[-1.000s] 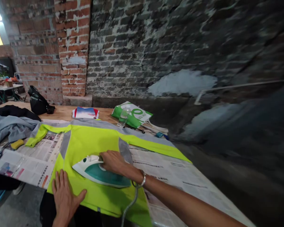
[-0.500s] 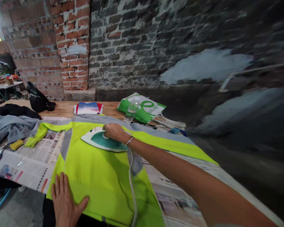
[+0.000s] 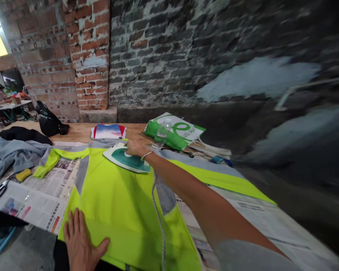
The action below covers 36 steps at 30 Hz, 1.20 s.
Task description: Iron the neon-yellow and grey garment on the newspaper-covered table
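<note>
A neon yellow and grey garment [image 3: 115, 203] lies spread over newspaper on a wooden table. My right hand [image 3: 137, 149] is wrapped round the handle of a white and teal iron [image 3: 127, 159], whose soleplate rests on the upper part of the garment, tip to the left. A braided cord [image 3: 159, 214] runs from the iron down to the near edge. Flat on the garment's lower left edge lies my left hand [image 3: 83, 241], fingers stretched out and thumb apart.
Scissors [image 3: 0, 188], a yellow sponge [image 3: 23, 175] and grey clothing [image 3: 19, 152] lie at left. Along the back are a black bag [image 3: 49, 122], a folded cloth [image 3: 109, 131], a clear bottle [image 3: 161, 134] and a green-white bag [image 3: 176, 130]. A person sits far left.
The iron, with my right hand on it, has moved a little up the garment, away from me. My left hand stays flat in place. The view has shifted slightly.
</note>
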{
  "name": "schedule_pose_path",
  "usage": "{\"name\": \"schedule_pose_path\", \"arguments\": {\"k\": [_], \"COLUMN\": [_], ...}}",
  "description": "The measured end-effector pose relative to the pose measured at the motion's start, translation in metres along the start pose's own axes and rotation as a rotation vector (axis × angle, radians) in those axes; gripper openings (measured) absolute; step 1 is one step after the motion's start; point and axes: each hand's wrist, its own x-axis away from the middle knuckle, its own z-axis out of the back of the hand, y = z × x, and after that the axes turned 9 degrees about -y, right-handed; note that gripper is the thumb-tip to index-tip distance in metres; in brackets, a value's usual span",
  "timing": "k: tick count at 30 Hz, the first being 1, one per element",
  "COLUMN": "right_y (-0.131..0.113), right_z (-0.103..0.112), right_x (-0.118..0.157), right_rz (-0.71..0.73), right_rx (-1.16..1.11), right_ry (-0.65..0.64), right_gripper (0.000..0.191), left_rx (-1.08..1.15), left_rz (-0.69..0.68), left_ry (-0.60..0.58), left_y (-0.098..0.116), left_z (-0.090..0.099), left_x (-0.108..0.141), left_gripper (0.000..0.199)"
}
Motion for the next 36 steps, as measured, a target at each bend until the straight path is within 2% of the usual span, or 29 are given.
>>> {"name": "schedule_pose_path", "arguments": {"k": [4,11,13,16,19,22,26,32,36], "right_y": [-0.023,-0.075,-0.082,-0.087,-0.087,-0.085,-0.071,-0.033,-0.016], "right_z": [-0.007,-0.037,-0.044,-0.048,-0.047,-0.042,-0.031,-0.012,-0.006], "right_x": [0.049,0.161,0.180,0.188,0.174,0.146,0.091,-0.003,-0.038], "right_rz": [0.060,0.213,0.233,0.226,0.195,0.165,0.136,0.024,-0.060], "right_rx": [0.030,0.073,0.082,0.103,0.127,0.129,0.083,-0.011,-0.053], "right_ry": [-0.069,-0.113,-0.113,-0.091,-0.050,0.007,0.053,0.110,0.112], "right_gripper": [0.032,0.026,0.027,0.029,0.028,0.028,0.034,0.039,0.041], "left_rx": [0.036,0.089,0.101,0.109,0.100,0.088,0.092,0.070,0.085], "left_rz": [0.033,0.104,0.112,0.110,0.098,0.082,0.067,0.059,0.041], "left_ry": [-0.017,-0.086,-0.089,-0.082,-0.056,-0.048,-0.079,-0.088,-0.054], "left_y": [-0.001,0.003,0.003,0.002,0.002,0.001,0.000,0.000,-0.001], "left_z": [-0.009,-0.013,-0.014,-0.017,-0.018,-0.017,-0.011,-0.005,-0.006], "left_x": [0.002,0.004,0.004,0.005,0.006,0.007,0.008,0.008,0.006], "left_gripper": [0.098,0.099,0.098,0.098,0.099,0.099,0.099,0.101,0.102]}}
